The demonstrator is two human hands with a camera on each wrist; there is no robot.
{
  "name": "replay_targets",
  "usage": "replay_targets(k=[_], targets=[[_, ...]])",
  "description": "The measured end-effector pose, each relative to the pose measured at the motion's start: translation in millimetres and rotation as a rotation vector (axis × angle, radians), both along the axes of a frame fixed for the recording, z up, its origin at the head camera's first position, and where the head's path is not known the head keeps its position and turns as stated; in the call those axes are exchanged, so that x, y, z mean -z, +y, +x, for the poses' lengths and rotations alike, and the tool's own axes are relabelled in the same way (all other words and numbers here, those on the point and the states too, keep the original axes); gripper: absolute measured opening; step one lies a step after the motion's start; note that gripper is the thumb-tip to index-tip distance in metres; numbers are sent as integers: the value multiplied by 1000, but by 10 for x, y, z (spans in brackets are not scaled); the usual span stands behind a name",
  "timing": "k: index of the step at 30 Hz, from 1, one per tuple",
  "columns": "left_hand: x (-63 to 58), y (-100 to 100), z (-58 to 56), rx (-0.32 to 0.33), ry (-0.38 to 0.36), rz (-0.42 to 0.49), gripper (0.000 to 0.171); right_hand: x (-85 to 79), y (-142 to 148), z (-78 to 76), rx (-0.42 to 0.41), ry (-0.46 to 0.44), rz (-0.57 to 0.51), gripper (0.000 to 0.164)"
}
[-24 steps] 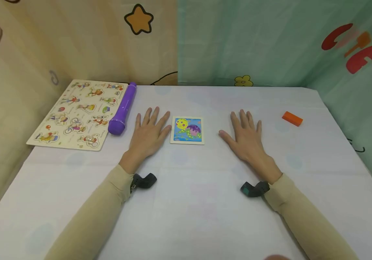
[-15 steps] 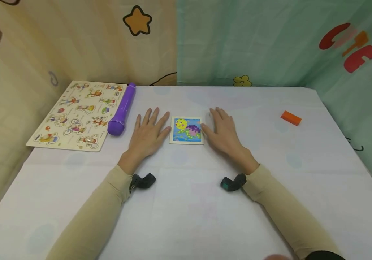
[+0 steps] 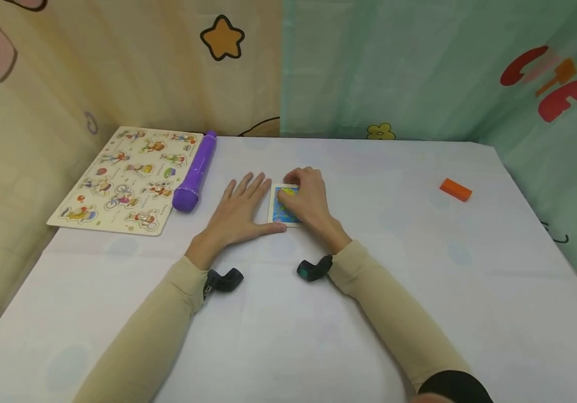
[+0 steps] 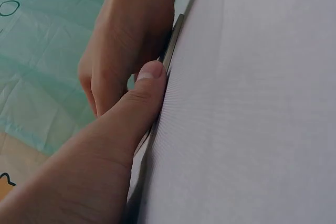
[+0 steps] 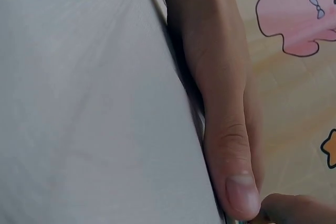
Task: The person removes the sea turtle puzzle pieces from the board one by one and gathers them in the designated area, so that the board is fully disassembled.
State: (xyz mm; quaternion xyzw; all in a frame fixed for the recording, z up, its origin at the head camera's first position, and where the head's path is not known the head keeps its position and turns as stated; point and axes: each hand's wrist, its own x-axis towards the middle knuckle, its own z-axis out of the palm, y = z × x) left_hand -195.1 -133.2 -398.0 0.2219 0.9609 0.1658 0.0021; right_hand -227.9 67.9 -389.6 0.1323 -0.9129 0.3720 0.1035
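A small square turtle picture board [image 3: 271, 211] with a pale border lies flat on the table. My left hand [image 3: 238, 210] is spread at its left side, fingers straight. Its thumb reaches along the board's near edge, where the left wrist view shows the thumb right at the thin edge [image 4: 172, 43]. My right hand [image 3: 308, 196] covers the board's right part. Its fingers are curled, with the thumb over the picture and the index finger at the far edge. In the right wrist view the right hand's thumb [image 5: 231, 145] and index fingertip come close together.
A pale puzzle board [image 3: 142, 184] with several printed figures lies at the back left. Against its right edge is a purple toy microphone [image 3: 195, 170]. An orange block [image 3: 456, 190] sits on the white table [image 3: 278, 324] at the right. Printed curtains [image 3: 369, 67] hang behind.
My right hand has moved left from beside the board to over it, and its fingers have curled. My left thumb has swung down along the board's near edge.
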Motion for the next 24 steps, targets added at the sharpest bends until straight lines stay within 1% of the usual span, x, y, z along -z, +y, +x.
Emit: replay_targets(k=[6, 9, 14, 17, 20, 24], targets=[[-39, -15, -23, 8, 1, 7, 116, 37, -116, -36, 12, 22, 24, 28], [-36, -4, -50, 20, 8, 16, 116, 37, -112, -41, 19, 33, 40, 27], [51, -79, 69, 2, -18, 17, 115, 99, -202, 46, 10, 13, 86, 27], [62, -83, 94, 12, -25, 19, 115, 105, -212, 69, 25, -9, 102, 27], [29, -61, 56, 28, -22, 19, 115, 72, -195, 42, 42, -13, 102, 28], [-42, -25, -56, 43, -6, 30, 113, -8, -163, -47, 62, 9, 89, 28]])
